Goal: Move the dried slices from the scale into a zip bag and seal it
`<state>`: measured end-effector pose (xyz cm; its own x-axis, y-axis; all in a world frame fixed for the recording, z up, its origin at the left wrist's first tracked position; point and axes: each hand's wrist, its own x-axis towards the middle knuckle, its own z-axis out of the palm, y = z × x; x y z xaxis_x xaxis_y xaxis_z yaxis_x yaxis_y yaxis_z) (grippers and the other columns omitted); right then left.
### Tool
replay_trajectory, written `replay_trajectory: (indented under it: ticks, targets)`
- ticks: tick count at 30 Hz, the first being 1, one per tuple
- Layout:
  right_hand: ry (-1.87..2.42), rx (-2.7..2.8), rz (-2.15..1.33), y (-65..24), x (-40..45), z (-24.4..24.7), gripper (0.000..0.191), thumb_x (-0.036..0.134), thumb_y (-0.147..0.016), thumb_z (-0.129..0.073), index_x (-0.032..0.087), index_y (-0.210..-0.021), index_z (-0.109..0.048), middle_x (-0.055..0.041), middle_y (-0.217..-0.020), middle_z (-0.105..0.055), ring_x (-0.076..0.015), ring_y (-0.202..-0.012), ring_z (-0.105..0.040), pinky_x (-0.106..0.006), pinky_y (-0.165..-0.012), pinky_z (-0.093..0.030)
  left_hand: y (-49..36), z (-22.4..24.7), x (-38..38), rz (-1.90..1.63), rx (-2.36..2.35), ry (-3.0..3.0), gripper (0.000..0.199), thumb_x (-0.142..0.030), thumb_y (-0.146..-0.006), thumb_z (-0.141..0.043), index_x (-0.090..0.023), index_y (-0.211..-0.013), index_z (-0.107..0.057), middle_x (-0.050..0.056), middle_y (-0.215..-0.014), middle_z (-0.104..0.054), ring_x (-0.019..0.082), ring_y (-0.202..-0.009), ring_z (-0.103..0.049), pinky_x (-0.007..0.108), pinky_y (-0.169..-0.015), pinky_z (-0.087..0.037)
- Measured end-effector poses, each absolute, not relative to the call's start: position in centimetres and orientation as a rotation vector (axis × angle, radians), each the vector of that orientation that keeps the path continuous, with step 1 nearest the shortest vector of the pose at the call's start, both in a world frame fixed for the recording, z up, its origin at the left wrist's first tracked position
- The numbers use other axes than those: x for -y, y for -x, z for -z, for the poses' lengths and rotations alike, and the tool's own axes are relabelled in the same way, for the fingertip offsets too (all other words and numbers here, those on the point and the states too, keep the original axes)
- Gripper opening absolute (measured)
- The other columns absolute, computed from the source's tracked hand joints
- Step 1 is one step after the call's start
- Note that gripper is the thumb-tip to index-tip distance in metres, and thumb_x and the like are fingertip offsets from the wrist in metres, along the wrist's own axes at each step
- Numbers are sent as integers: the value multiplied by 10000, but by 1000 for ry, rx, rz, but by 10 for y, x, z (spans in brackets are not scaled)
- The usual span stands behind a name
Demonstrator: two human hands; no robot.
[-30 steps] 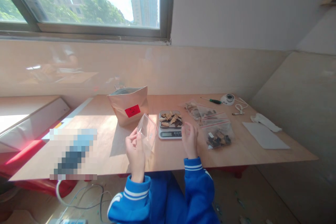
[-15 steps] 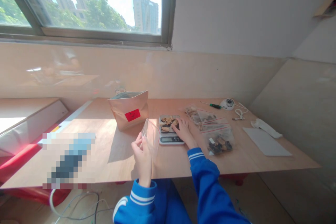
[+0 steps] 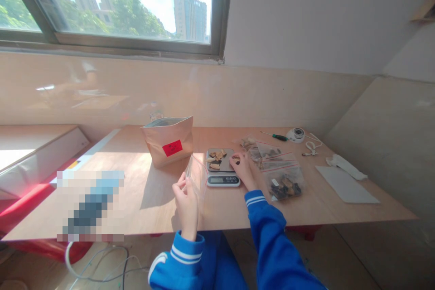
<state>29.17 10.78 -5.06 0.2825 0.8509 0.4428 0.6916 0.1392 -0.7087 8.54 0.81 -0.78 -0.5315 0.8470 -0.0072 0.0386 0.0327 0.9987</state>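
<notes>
My left hand [image 3: 186, 201] holds an empty clear zip bag [image 3: 196, 176] upright, just left of a small digital scale [image 3: 222, 180]. The scale's tray carries a few brown dried pieces [image 3: 215, 157]. My right hand [image 3: 244, 170] rests at the scale's right edge, its fingers pinched on some dark dried pieces lifted off the tray. A tan stand-up pouch [image 3: 168, 140] with a red label stands open behind the bag. Filled clear zip bags [image 3: 283, 180] lie to the right of my right hand.
On the wooden table [image 3: 142, 195], far right, lie a green-handled screwdriver [image 3: 276, 136], a small round white device [image 3: 295, 134] with a cord, a white sheet [image 3: 345, 183] and a crumpled white cloth [image 3: 346, 166]. A blurred patch covers something at the left. Cables hang below the table.
My right hand reached from the table's front onto the scale tray, then drew back to its right edge with dried pieces pinched. My left hand kept the bag up and shifted slightly right.
</notes>
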Motion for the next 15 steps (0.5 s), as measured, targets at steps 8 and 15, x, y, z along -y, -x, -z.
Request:
replay_trajectory:
  ticks: [8,15]
  targets:
    - [1334,1075,-740,-260,-81,-14,362,511,-776,-558,173,-896,-611,-27,-796,-598,-130,-603,-497,-259,-548,-420,-90,16,-9,-1549,-1630,-902,175,-408,-893,-477,-239,-849,-454,75,-1379,-516,201,-1152,-573,368,-965,-441]
    - [1158,1817,-967,-194,-42,-60,151,312,-749,-682,185,-828,-665,-18,-863,-590,-155,-812,-564,-275,-733,-455,-93,11,-7,-1535,-1608,-892,173,-400,-896,-451,-229,-878,-432,117,-1439,-440,234,-1170,-559,399,-949,-450]
